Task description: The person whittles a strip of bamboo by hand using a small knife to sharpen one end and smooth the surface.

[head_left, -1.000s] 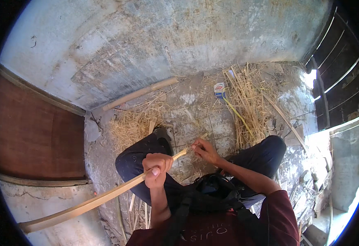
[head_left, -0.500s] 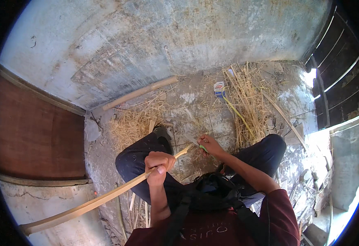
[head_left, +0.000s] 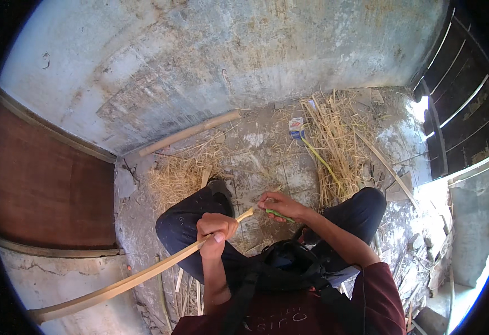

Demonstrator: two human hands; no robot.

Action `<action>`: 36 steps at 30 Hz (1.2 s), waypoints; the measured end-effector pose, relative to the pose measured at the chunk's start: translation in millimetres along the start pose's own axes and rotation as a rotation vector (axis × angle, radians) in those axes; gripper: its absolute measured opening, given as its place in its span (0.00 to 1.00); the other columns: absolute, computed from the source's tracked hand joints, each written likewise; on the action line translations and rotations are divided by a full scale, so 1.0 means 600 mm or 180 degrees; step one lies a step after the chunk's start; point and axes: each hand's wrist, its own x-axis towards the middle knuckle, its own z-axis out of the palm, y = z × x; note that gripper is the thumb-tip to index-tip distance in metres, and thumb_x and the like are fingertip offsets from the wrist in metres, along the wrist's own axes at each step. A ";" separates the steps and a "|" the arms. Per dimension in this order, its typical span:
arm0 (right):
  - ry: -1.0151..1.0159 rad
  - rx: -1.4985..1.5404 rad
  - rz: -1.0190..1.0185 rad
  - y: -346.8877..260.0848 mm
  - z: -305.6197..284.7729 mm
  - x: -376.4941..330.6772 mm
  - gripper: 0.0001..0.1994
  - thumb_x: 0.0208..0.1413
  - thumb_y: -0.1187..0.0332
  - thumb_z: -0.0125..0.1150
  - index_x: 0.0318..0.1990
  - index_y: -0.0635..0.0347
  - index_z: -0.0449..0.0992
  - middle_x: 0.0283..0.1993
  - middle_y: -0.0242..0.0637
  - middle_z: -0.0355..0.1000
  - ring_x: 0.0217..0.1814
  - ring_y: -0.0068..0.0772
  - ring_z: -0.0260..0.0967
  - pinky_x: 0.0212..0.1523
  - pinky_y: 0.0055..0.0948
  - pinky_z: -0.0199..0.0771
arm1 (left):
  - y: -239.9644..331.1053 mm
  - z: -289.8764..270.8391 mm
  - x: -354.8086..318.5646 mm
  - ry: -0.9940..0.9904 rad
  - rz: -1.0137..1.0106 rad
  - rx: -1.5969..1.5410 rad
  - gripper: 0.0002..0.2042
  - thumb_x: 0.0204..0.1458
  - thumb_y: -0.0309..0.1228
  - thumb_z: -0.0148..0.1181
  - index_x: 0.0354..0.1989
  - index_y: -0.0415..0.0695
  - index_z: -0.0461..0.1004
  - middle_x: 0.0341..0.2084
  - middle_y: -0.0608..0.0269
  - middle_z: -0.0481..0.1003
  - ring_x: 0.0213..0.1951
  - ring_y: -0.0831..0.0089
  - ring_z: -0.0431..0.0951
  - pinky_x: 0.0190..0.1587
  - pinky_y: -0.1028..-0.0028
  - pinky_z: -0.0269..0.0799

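My left hand (head_left: 215,233) is closed around a long pale bamboo strip (head_left: 138,274). The strip slants from the lower left up to its narrow, ragged end, just past that fist and over the floor between my knees. A knife with a green handle (head_left: 279,215) is in my closed right hand (head_left: 280,205), close to the strip's end. Its blade is hard to make out here; the fingers and blur hide it. Whether the blade touches the bamboo I cannot tell.
Shavings (head_left: 180,173) lie heaped beyond my left knee. A bundle of thin strips (head_left: 336,148) lies far right, beside a small blue-and-white box (head_left: 296,127). A bamboo pole (head_left: 191,134) rests near the wall (head_left: 244,50). A brown panel (head_left: 49,178) stands left.
My right hand has shifted slightly left and turned, and the knife blade that showed plainly has gone from clear sight. My left hand and the strip have barely moved.
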 end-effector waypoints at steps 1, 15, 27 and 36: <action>-0.0067 -0.0010 -0.0016 -0.011 0.005 -0.005 0.11 0.75 0.55 0.58 0.50 0.52 0.72 0.27 0.26 0.68 0.19 0.17 0.62 0.18 0.24 0.60 | -0.001 0.001 0.001 0.0010 0.0013 0.0004 0.28 0.58 0.40 0.63 0.11 0.46 0.54 0.08 0.72 0.52 0.11 0.77 0.49 0.18 0.70 0.43; 0.0183 -0.0016 -0.0095 0.001 0.004 -0.004 0.11 0.74 0.57 0.59 0.49 0.52 0.70 0.25 0.27 0.68 0.17 0.16 0.61 0.17 0.23 0.61 | -0.008 0.012 0.002 0.0338 0.0073 -0.0109 0.30 0.61 0.38 0.63 0.12 0.44 0.52 0.09 0.70 0.52 0.12 0.77 0.51 0.19 0.70 0.42; 0.0405 0.0022 0.0009 0.011 0.012 -0.001 0.13 0.73 0.55 0.60 0.50 0.54 0.71 0.26 0.26 0.69 0.16 0.15 0.59 0.17 0.22 0.58 | -0.009 0.020 0.003 0.0297 0.0232 -0.0090 0.27 0.64 0.35 0.58 0.12 0.47 0.53 0.09 0.73 0.50 0.12 0.80 0.49 0.18 0.71 0.42; 0.0424 -0.0147 -0.0077 0.004 0.021 -0.007 0.14 0.73 0.54 0.61 0.50 0.54 0.71 0.25 0.26 0.69 0.17 0.15 0.60 0.17 0.23 0.58 | -0.006 0.019 -0.006 0.0468 0.0066 -0.0133 0.30 0.62 0.39 0.62 0.12 0.44 0.51 0.10 0.70 0.53 0.13 0.78 0.50 0.20 0.71 0.41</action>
